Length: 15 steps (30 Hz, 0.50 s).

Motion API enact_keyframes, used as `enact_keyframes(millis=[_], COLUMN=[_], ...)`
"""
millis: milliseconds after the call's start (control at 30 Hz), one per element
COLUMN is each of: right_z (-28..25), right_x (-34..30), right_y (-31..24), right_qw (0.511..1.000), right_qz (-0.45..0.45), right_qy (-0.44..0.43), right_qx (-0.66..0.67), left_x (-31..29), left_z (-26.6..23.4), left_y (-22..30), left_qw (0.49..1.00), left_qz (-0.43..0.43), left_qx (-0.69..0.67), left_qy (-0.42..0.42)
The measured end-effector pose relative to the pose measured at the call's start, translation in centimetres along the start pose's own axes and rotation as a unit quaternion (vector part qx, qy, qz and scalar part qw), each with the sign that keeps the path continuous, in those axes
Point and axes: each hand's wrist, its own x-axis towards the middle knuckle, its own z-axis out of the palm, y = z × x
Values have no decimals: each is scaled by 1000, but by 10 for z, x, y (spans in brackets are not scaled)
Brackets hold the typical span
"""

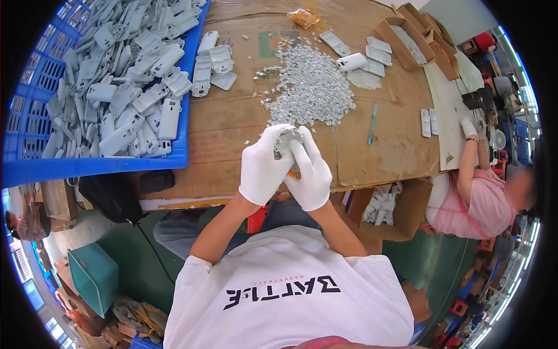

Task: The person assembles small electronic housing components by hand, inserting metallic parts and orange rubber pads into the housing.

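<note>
In white gloves, my left hand [261, 168] and my right hand [312, 177] meet at the table's near edge. Between them they hold a light grey plastic casing [285, 139], its open side partly showing. Gloved fingers cover much of it, and I cannot tell whether a small part is pinched at the right fingertips. Just beyond lies a heap of small, shiny, clear-looking pieces [317, 87]. Several similar shell halves [210, 65] rest left of the heap, and more casings [352, 62] lie at its far right.
A blue crate [104, 167] piled with casings stands at the left. On the cardboard-covered table [232, 134] are a teal pen [372, 123] and small cardboard boxes [405, 43]. An open carton [410, 218] sits below the right edge. A co-worker [474, 198] works at the right.
</note>
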Motion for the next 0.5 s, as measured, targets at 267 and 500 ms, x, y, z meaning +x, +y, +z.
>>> enact_keyframes(millis=[267, 500], right_z=[-23, -39], right_x=[-2, -1], right_y=[8, 42], right_qw=[999, 997], right_qz=[29, 56], right_qy=[-25, -3], right_qx=[0, 47], left_x=[-7, 3], left_z=[23, 45], left_y=[10, 12], left_qw=[1000, 992], left_qz=[-27, -23], left_qx=[3, 17], left_qy=[-7, -120])
